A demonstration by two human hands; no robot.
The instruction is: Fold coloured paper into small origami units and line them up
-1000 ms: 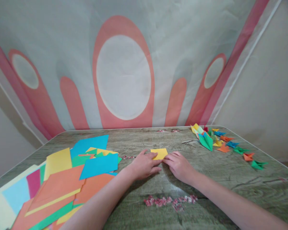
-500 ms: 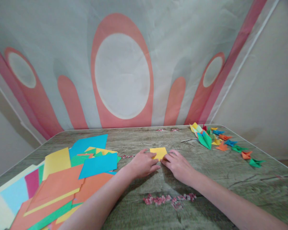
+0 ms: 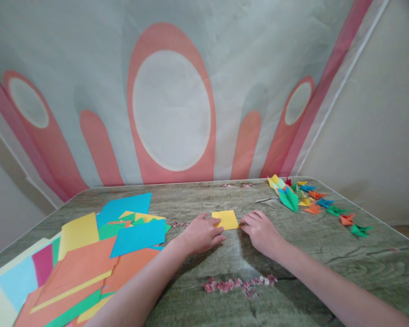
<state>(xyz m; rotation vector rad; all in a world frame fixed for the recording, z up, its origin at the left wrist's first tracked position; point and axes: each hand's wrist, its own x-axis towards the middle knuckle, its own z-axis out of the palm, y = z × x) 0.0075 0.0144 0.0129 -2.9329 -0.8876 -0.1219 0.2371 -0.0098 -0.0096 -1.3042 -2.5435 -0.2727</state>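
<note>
A small folded yellow paper (image 3: 226, 219) lies flat on the wood-grain table (image 3: 327, 254) in front of me. My left hand (image 3: 202, 234) rests palm down at its left edge, fingers curled with the tips pressing on the paper. My right hand (image 3: 261, 231) sits just right of the paper, fingers bent, the tips touching or nearly touching its right edge. Neither hand lifts the paper off the table.
A spread of coloured paper sheets (image 3: 88, 259) covers the table's left side. Several small folded paper figures (image 3: 313, 202) lie at the far right. A strip of pink-and-white bits (image 3: 238, 285) lies between my forearms. A patterned backdrop (image 3: 172, 104) stands behind the table.
My right hand has slid right, off the yellow paper's lower corner to its right edge, uncovering more of the sheet. My left hand has stayed at the left edge.
</note>
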